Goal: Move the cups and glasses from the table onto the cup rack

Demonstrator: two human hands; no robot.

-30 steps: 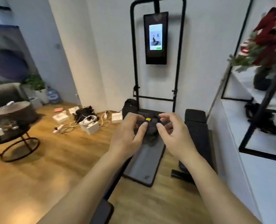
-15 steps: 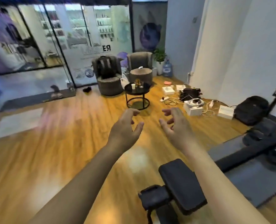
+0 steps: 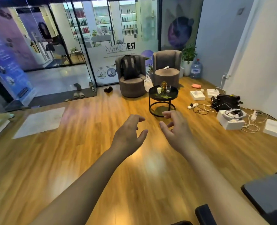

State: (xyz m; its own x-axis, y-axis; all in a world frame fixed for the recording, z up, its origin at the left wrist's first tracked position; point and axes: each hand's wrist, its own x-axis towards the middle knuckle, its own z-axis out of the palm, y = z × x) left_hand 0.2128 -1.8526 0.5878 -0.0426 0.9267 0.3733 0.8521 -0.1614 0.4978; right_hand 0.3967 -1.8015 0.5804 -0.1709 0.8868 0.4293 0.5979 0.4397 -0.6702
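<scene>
table [image 3: 152, 95]: small round black one on a ring base, out on the wood floor in front of two armchairs
white cup [image 3: 159, 90]: little paper-looking one, upright, left of the bunch
amber glass [image 3: 164, 85]: upright, at the back
clear glass [image 3: 168, 88]: upright, right side, just beside the amber one

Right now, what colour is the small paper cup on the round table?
White: the paper cup stands on the black round table, seen best in the head view.
</scene>
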